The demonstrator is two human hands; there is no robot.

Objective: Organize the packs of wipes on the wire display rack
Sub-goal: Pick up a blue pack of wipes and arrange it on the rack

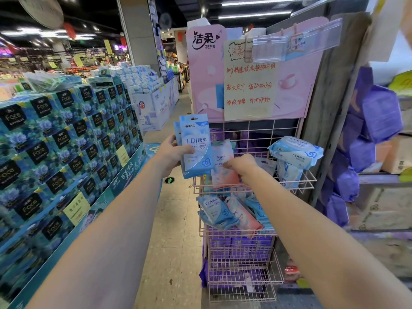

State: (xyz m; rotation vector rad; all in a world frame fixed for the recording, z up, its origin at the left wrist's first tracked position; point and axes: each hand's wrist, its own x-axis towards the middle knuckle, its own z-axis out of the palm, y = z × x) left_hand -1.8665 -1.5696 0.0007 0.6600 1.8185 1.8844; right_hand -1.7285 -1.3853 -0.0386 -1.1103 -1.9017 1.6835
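Forearms (107, 230) are reaching toward the wire display rack (245, 257), the left hand (172, 156) gripping blue packs (197, 148) just left of its top basket (310, 179) while the right hand (243, 167) is pinching a pink pack (223, 168) at its near rim (likely light, soft, slick film; best pinched across flat faces).

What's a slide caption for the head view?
Left hand holds blue wipe packs; right hand grips pink pack at wire rack.

Flat blue packs (196, 146) stood upright in the left hand (171, 155), beside the pink wire rack (245, 259). A pink pack (223, 168), pinched by the right hand (243, 166), stood in the upper basket (310, 180). Bulky blue packs (296, 152) were stacked at its right end, and small packs (218, 212) leaned in the basket below (201, 233).
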